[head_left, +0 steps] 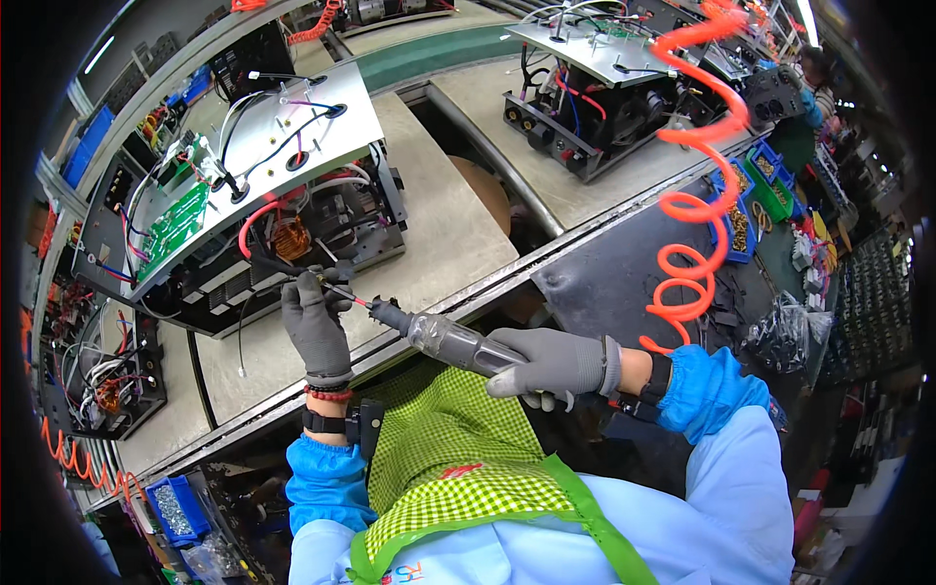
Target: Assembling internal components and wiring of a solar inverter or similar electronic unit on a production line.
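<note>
Grey-gloved right hand is gripping a pneumatic screwdriver, while the left hand is pinching its bit against the open machine chassis.

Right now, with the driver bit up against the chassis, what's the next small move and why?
Probably ease the pneumatic screwdriver forward and square it up. The right hand grips its body, the left hand steadies the bit near its tip, and the tip sits at the lower front edge of the open electronics chassis. Whether a screw is seated there cannot be made out.
</note>
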Tool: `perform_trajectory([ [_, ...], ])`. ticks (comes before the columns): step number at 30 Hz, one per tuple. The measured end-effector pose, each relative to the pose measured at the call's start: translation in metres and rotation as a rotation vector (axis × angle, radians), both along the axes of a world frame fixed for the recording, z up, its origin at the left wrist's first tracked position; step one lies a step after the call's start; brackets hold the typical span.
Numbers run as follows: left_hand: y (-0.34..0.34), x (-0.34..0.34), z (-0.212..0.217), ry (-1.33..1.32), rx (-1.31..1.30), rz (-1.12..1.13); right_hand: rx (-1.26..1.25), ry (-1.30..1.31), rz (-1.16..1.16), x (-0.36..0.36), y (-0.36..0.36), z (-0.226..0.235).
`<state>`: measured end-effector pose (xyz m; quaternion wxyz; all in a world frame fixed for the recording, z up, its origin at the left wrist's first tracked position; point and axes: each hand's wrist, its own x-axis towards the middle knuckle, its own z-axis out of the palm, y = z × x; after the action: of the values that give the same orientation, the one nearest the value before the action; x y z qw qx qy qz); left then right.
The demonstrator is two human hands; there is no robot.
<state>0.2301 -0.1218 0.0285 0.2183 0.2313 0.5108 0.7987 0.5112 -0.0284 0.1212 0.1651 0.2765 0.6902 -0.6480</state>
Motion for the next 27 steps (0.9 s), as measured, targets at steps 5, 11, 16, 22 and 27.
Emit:
perform_trajectory([
  [5, 0.000, 0.000, 0.000, 0.031, 0.021, 0.018, -0.148, 0.000, -0.048, -0.001, 0.003, 0.003],
  [11, 0.001, 0.001, 0.002, 0.062, -0.017, 0.044, -0.127, 0.013, -0.035, -0.001, 0.005, 0.002],
  [16, 0.004, 0.005, 0.003, 0.145, -0.058, 0.078, -0.324, 0.043, -0.121, 0.000, -0.002, 0.003],
  [22, 0.006, 0.008, 0.002, 0.182, -0.049, 0.106, -0.236, -0.067, -0.124, -0.006, -0.006, 0.022],
  [27, 0.006, 0.007, 0.001, 0.200, -0.062, 0.124, -0.134, -0.066, -0.053, -0.013, -0.003, 0.034],
])
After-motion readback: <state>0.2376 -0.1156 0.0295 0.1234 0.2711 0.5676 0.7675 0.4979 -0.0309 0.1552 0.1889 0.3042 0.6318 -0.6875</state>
